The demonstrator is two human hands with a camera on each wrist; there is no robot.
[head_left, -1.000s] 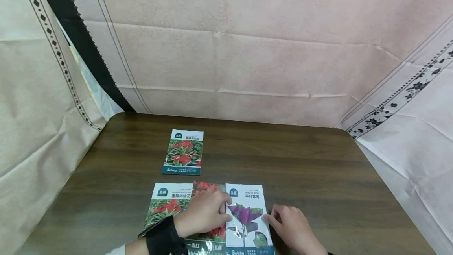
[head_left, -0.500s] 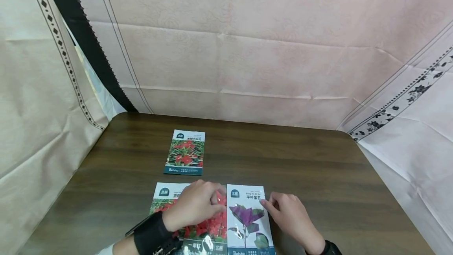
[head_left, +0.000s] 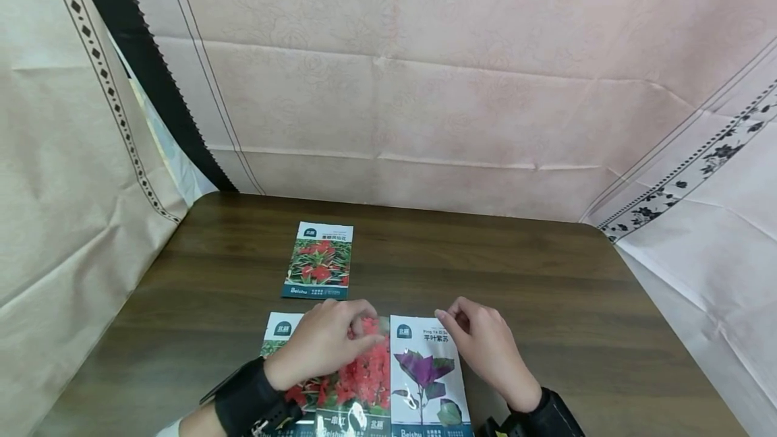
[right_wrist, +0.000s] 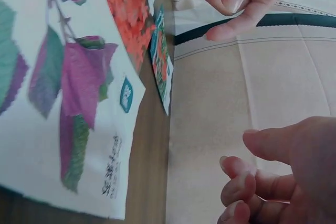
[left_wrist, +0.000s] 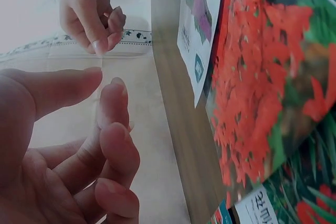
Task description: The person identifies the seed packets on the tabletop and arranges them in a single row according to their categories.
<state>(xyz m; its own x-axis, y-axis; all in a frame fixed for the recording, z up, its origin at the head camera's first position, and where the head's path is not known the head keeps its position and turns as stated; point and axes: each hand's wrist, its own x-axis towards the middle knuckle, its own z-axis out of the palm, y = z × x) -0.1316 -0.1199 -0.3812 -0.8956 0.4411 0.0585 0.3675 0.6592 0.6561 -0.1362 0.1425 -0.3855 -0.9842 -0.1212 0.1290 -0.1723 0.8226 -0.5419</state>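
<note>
Purple-leaf packet (head_left: 425, 383) and red-flower packet (head_left: 364, 386) lie side by side on the surface (head_left: 546, 275), well away from its far edge. White with a blue foot marked Beishu, the first is titled 平叶紫苏; glare crosses the second's lettering, where 串红 can be made out. The red-flower packet partly covers a green-leaved packet (head_left: 283, 326) at its left, and another red-bloom packet (head_left: 318, 261), also marked Beishu, lies closer to the far edge, left of its middle. Seen from the head, the left hand (head_left: 322, 342) hides the green-leaved packet's title; the left wrist view catches a few dark characters, sideways. Both hands hold nothing: the left hovers above the red-flower packet, the right hand (head_left: 488, 353) by the upper right corner of the purple-leaf packet. Each wrist view shows its own hand's thumb apart from the bent fingers, while only the head view takes in both black wrist straps (head_left: 249, 396).
</note>
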